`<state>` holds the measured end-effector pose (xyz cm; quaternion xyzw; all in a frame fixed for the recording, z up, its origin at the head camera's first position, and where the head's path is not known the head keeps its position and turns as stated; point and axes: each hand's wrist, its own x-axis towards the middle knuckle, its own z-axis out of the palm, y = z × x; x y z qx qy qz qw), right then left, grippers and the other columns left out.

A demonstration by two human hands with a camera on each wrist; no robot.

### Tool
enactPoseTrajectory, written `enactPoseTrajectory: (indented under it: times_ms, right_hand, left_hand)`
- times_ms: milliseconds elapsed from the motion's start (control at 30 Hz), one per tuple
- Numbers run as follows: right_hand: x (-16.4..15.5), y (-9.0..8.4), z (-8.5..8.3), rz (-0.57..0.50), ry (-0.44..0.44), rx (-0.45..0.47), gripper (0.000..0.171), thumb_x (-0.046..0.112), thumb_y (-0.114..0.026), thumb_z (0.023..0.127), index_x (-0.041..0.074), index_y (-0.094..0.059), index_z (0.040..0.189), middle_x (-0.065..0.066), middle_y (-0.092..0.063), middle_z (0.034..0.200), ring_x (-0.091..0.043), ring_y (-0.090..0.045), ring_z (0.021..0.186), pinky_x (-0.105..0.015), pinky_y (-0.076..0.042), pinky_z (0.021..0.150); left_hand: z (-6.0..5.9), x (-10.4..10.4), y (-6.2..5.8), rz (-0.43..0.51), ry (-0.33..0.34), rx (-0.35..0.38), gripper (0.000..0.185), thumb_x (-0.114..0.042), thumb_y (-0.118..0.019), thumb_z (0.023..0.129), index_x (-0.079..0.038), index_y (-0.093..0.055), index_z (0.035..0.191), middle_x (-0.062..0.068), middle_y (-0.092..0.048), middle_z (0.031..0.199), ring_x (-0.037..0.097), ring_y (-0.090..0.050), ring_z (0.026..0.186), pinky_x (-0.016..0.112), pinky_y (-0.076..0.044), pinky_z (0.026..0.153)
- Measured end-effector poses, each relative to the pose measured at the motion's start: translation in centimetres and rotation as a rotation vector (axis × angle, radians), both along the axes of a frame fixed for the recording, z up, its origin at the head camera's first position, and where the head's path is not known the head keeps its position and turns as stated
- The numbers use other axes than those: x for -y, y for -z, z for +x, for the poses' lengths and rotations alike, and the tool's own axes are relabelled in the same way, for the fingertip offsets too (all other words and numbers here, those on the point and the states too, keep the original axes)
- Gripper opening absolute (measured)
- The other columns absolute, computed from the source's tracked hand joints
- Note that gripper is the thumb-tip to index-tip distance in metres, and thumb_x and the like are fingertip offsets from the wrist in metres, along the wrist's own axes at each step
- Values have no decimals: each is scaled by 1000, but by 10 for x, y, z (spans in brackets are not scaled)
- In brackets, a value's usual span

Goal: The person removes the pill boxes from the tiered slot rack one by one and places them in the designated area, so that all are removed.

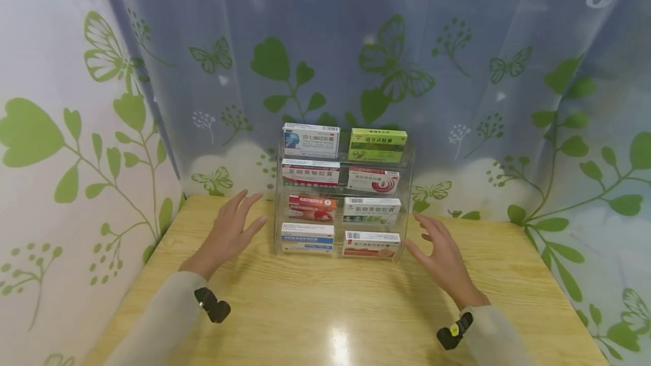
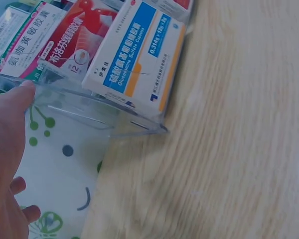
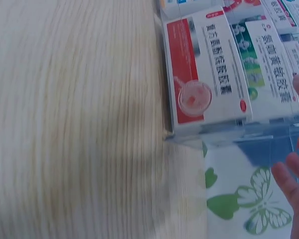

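A clear acrylic tiered rack (image 1: pixel 277 208) stands at the back middle of a wooden table (image 1: pixel 325 304), with several medicine boxes in two columns. My left hand (image 1: pixel 231 233) hovers open just left of the rack, fingers spread, holding nothing. My right hand (image 1: pixel 439 256) hovers open just right of it, also holding nothing. The left wrist view shows the blue and white bottom box (image 2: pixel 139 52), the rack's clear wall (image 2: pixel 89 112) and my thumb (image 2: pixel 12 107) near it. In the right wrist view, the red and white bottom box (image 3: pixel 207 69) lies close to my fingertips (image 3: pixel 291 177).
A curtain (image 1: pixel 458 72) printed with green leaves and butterflies hangs behind and around the table. The table's front half (image 1: pixel 330 326) is bare wood with a light glare. The table's left edge (image 1: pixel 132 292) meets the curtain.
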<state>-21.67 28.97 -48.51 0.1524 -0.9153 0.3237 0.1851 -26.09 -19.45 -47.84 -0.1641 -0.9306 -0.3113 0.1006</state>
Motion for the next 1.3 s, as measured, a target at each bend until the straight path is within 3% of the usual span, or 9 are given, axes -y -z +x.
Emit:
enactPoseTrajectory:
  times_ms: [167, 300, 500, 633, 800, 967, 1167, 1300]
  right_hand:
    - [10, 0, -7, -30, -44, 29, 65, 19, -80, 102, 5, -52, 160, -19, -58, 149, -41, -62, 131, -61, -60, 104]
    - [16, 0, -10, -12, -86, 37, 61, 19, -80, 102, 6, -56, 156, -17, -62, 146, -38, -65, 125, -59, -61, 102]
    - [22, 5, -14, 97, -135, -13, 60, 19, -82, 100, 9, -60, 155, -16, -64, 148, -36, -65, 126, -56, -64, 96]
    - [26, 8, -15, 183, -163, -70, 60, 21, -85, 97, 8, -62, 151, -16, -65, 149, -38, -63, 132, -60, -60, 102]
    - [32, 8, -16, 299, -218, -146, 59, 21, -87, 94, 10, -66, 148, -15, -68, 146, -40, -65, 134, -61, -57, 110]
    - [36, 8, -19, 346, -279, -209, 56, 14, -89, 91, 9, -70, 144, -13, -72, 141, -35, -68, 127, -55, -60, 106]
    - [38, 10, -22, 358, -251, -175, 54, -2, -85, 91, 8, -70, 142, -11, -74, 135, -28, -64, 116, -51, -60, 98]
    - [41, 9, -24, 377, -234, -235, 49, -7, -86, 89, 8, -73, 134, -9, -75, 125, -28, -65, 114, -49, -61, 97]
  left_hand:
    - [-7, -8, -5, 76, 42, 25, 60, -30, -58, 115, -13, -36, 168, 32, -18, 177, 61, -18, 161, 86, -20, 123]
    - [-12, -14, -8, 114, 51, 34, 60, -30, -59, 115, -14, -37, 168, 27, -17, 178, 57, -19, 162, 84, -23, 124]
    - [-17, -20, -11, 204, 95, 80, 61, -24, -61, 114, -14, -36, 169, 26, -17, 179, 54, -36, 157, 75, -40, 122]
    - [-20, -23, -11, 282, 109, 110, 60, -20, -62, 113, -15, -37, 167, 25, -18, 178, 55, -46, 149, 69, -50, 116]
    - [-23, -27, -9, 281, 133, 57, 56, -13, -65, 110, -10, -45, 163, 28, -28, 174, 55, -56, 141, 68, -51, 116]
    - [-25, -33, -5, 273, 112, 101, 58, -16, -67, 110, -15, -45, 164, 22, -31, 177, 50, -60, 141, 71, -46, 119]
    - [-26, -39, 1, 282, 68, 106, 59, -14, -66, 110, -22, -44, 164, 18, -34, 177, 46, -61, 142, 71, -49, 116]
    - [-27, -42, 2, 289, 56, 93, 59, -11, -65, 110, -24, -44, 164, 17, -37, 176, 45, -62, 141, 69, -51, 115]
